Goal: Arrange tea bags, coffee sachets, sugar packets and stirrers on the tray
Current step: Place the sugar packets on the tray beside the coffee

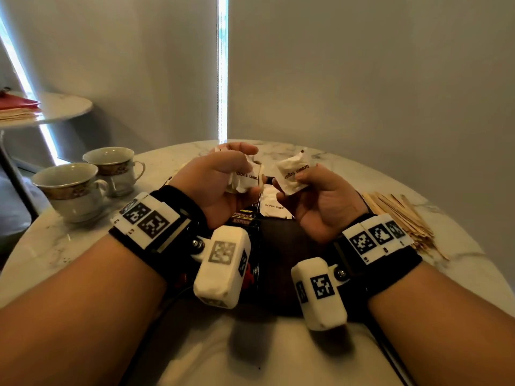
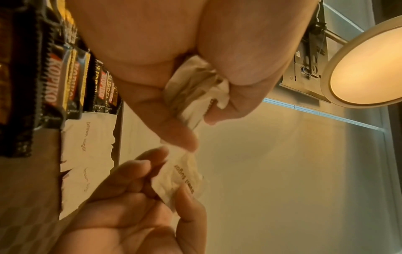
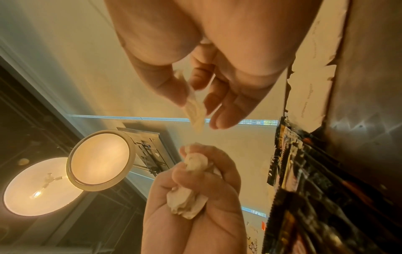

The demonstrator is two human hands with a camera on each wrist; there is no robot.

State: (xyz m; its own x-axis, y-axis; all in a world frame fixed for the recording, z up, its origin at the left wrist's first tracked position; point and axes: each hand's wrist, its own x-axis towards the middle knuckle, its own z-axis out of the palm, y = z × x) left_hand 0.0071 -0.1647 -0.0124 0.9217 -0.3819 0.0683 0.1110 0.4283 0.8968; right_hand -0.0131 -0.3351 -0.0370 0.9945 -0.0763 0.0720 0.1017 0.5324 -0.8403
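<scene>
Above the dark tray (image 1: 281,246) my left hand (image 1: 239,165) grips a crumpled bunch of white brown sugar packets (image 1: 246,178), also in the left wrist view as packets (image 2: 193,89). Just to its right, my right hand (image 1: 291,185) pinches a single brown sugar packet (image 1: 295,169) between thumb and fingers; the same packet (image 3: 194,110) shows in the right wrist view. More sugar packets (image 1: 274,206) lie flat on the tray beside a row of black Kopiko coffee sachets (image 2: 71,75). A pile of wooden stirrers (image 1: 398,218) lies on the table to the right.
Two ornate teacups (image 1: 69,188) (image 1: 111,165) stand on the round marble table (image 1: 83,246) at the left. A second small table (image 1: 64,107) with red items stands further back left. Blinds close off the background.
</scene>
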